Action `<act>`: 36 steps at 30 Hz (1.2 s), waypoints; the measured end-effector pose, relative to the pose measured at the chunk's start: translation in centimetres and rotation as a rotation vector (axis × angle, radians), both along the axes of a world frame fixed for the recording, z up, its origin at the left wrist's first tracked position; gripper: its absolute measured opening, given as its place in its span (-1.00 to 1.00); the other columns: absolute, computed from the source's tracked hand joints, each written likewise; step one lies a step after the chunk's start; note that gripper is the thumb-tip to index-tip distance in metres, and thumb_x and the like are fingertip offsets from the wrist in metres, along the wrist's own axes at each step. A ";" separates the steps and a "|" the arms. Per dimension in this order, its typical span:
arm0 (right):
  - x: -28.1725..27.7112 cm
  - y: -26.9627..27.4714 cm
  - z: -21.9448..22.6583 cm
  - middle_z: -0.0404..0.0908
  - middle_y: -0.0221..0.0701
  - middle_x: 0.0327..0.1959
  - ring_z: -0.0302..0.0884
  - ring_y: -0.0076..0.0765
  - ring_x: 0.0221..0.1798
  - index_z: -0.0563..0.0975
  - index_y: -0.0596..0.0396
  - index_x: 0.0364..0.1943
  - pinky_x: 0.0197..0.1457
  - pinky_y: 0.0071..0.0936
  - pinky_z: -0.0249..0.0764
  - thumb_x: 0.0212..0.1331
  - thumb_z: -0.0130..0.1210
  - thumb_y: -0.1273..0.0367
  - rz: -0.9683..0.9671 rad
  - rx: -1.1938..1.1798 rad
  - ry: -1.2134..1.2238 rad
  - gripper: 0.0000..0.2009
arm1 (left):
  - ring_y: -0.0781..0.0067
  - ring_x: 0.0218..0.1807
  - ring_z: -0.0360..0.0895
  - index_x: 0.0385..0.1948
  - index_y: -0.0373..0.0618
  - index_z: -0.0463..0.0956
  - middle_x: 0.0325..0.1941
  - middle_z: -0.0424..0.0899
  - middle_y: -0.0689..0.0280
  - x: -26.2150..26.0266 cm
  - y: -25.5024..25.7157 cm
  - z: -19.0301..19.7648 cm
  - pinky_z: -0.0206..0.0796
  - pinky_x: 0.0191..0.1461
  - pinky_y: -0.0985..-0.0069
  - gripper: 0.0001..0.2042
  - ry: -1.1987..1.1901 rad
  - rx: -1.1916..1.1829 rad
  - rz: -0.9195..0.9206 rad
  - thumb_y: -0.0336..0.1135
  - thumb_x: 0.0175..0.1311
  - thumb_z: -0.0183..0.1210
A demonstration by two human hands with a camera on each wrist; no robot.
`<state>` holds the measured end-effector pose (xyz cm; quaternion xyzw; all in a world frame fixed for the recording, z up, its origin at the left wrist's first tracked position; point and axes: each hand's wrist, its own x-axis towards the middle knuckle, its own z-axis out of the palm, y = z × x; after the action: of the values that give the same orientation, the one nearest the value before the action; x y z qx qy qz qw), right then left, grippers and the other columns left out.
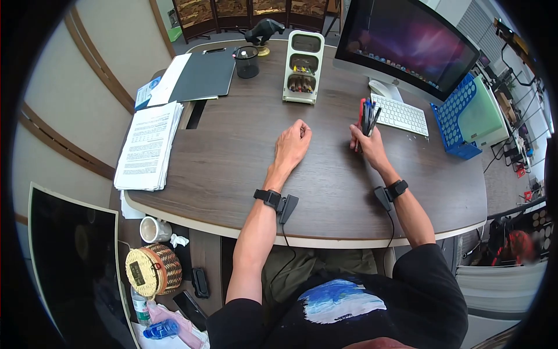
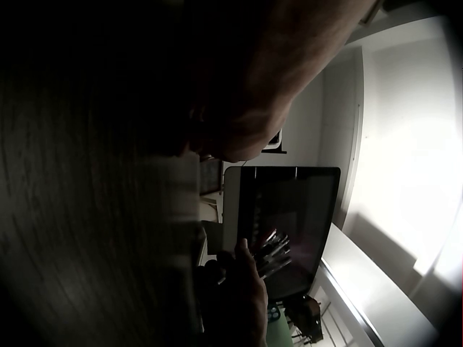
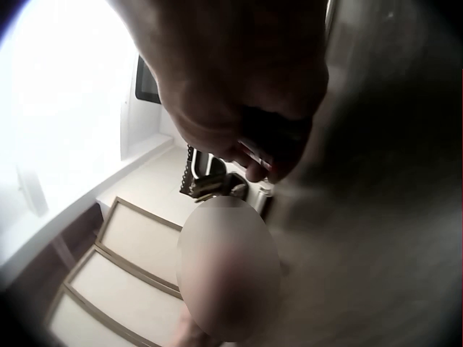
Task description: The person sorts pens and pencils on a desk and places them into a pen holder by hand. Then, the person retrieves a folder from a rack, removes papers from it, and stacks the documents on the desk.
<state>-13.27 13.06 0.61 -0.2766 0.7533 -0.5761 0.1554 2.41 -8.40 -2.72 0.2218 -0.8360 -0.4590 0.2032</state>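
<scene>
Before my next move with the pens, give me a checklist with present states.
1. Right hand gripping the pen bundle: ok.
2. Every pen held securely: cannot tell; fingers cover part of the bundle.
3. Left hand off the bundle: ok, resting apart on the desk.
4. Organizer standing, unblocked by either hand: ok.
5. Organizer's lowest compartment empty: not ok, items inside.
6. Pens clear of the keyboard: cannot tell.

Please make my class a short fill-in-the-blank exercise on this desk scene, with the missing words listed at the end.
The person's ____ hand grips the pens.
The stack of printed paper lies to the person's ____.
The upright organiser has ____ openings, one above another.
The colour of the keyboard is ____.

Missing words: right; left; three; white.
</scene>
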 end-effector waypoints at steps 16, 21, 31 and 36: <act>-5.8 -16.3 11.7 0.70 -0.28 -0.19 0.80 -0.31 -0.20 0.57 0.28 0.04 -0.11 -0.40 0.91 0.54 0.27 0.40 0.465 -0.291 -0.886 -0.79 | -0.03 -0.08 0.75 -0.05 -0.17 0.62 -0.17 0.82 0.07 0.0 0.1 0.2 0.53 0.07 0.13 -0.73 0.022 0.010 0.000 -0.15 0.55 0.13; -8.5 -20.3 11.5 0.71 -0.25 -0.19 0.82 -0.29 -0.15 0.56 0.27 0.02 -0.13 -0.41 0.95 0.53 0.27 0.43 0.458 -0.221 -0.898 -0.81 | -0.04 -0.07 0.75 -0.06 -0.18 0.61 -0.16 0.82 0.07 0.4 0.2 0.7 0.54 0.07 0.12 -0.73 0.009 0.039 -0.008 -0.15 0.56 0.13; -9.5 -24.4 11.5 0.60 -0.11 -0.04 0.79 -0.12 0.04 0.47 0.40 0.07 0.21 -0.14 0.92 0.50 0.22 0.56 0.356 -0.389 -1.088 -0.79 | -0.05 -0.06 0.75 -0.05 -0.20 0.59 -0.11 0.81 0.07 0.4 0.1 1.1 0.54 0.07 0.10 -0.73 0.002 0.020 -0.017 -0.15 0.58 0.11; -10.7 -24.8 12.2 0.47 0.01 0.14 0.72 0.08 0.22 0.30 0.53 0.23 0.34 0.00 0.85 0.59 0.12 0.48 0.436 -0.436 -1.360 -0.63 | -0.04 -0.05 0.75 -0.06 -0.22 0.59 -0.10 0.81 0.05 0.6 0.2 1.3 0.53 0.06 0.10 -0.73 0.002 0.029 -0.023 -0.17 0.58 0.11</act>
<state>-23.99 -11.73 12.81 -0.0272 0.2876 -0.7126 0.6393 3.03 -8.22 -1.39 0.2146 -0.8315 -0.4736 0.1957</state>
